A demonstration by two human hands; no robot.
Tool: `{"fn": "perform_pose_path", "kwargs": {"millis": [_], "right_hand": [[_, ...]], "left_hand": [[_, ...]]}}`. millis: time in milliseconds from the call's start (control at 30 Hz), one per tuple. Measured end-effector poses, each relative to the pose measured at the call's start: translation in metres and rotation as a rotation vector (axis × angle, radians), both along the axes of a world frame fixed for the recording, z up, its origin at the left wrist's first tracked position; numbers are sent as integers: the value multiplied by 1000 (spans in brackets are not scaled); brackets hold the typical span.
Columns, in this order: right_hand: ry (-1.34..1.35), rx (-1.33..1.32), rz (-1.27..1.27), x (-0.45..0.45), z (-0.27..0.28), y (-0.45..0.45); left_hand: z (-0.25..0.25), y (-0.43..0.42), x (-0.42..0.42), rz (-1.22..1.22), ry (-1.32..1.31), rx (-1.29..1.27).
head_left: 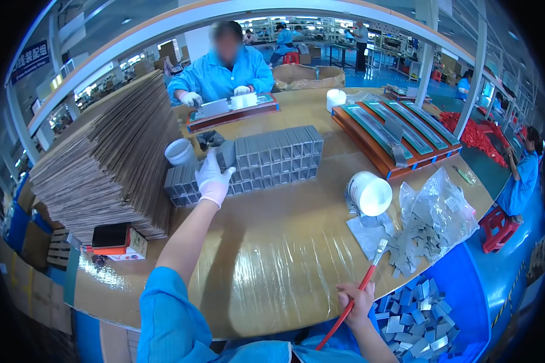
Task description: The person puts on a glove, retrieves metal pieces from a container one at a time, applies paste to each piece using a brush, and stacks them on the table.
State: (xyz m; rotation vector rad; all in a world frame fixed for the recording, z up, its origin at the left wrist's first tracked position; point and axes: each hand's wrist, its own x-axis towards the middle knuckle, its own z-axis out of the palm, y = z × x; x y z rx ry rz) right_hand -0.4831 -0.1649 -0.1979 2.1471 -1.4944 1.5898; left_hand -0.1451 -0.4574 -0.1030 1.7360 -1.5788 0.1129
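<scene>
Stretched forward in a white glove, my left hand [212, 178] touches the left part of a two-layer row of grey rectangular tubes [272, 154], near a grey block at its top; its fingers are partly spread, and whether they grip a piece is unclear. Bare and close to my body, my right hand [357, 300] is closed around a red-handled brush [364, 281], bristles up. Beyond the brush lie a grey cloth [369, 235], a white tub [370, 193] and a plastic bag [445, 209] by a pile of grey pieces [416, 242].
A tall cardboard stack [112, 157] rises at left, with a phone [111, 235] on a box before it. Across the table a gloved person [224, 75] handles grey parts. Orange-framed panels [393, 136] lie at back right. A blue bin [466, 284] of metal pieces is at lower right.
</scene>
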Motion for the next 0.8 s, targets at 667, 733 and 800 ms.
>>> {"fn": "perform_pose_path", "kwargs": {"millis": [667,733,800], "right_hand": [[0,28,-49,4,4,-2],[17,25,-34,2,1,0],[22,37,-26,-4,-9,1]], "left_hand": [[28,-11,-9,-69,-344,341],[10,-18,1,-52,-421,203],[26,-3,-6,-151,-187,316]]}}
